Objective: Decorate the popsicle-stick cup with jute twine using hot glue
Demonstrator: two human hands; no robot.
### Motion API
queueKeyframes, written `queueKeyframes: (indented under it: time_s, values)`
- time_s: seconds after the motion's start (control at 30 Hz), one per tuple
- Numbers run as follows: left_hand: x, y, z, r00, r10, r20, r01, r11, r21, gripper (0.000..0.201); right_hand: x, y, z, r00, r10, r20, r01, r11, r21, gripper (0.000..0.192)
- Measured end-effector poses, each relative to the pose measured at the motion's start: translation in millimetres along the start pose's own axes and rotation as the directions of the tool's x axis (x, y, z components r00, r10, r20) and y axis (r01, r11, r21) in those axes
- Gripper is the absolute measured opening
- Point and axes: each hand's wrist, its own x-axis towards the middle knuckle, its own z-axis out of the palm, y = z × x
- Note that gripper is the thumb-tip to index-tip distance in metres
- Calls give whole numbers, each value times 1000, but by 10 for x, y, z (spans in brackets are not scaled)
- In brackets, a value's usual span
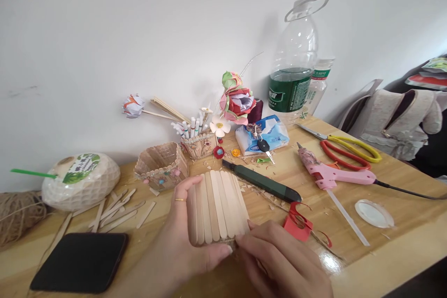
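The left hand [181, 237] wraps around a curved panel of pale wooden craft sticks [218, 207], standing on the wooden worktop [401, 242]; the right hand [279, 260] pinches its lower edge. Just behind lies a dark green utility knife [261, 181], and a pink glue gun [331, 172] farther right.

1. The left hand [181, 237] reaches in from the lower left, fingers curled, thumb stretched rightward, a ring on one finger.
2. The right hand [279, 260] lies low, palm down, fingertips pointing left.
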Motion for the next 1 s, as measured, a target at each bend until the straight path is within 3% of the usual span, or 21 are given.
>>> queueKeyframes:
  time_s: [0.1,0.33,0.63,0.87,1.0]
  values:
    - [-1,14,25,999,-27,-42,27,1000,12,84,4,-10,22,999,48,-16,-47,997,59,15]
    - [-6,-3,-20,997,-67,-26,68,997,45,83,11,-14,22,982,184,35,-187,971,151,18]
    - [-19,-54,-21,999,-6,-39,9,996,87,78,15,-37,63,989,145,0,-144,984,104,20]
    - [-53,-56,-109,999,-35,41,33,998,47,59,22,-37,62,985,172,-1,-171,979,112,19]
    - [-22,-84,-160,995,32,92,-38,998,59,75,19,-23,50,984,179,9,-179,978,112,18]
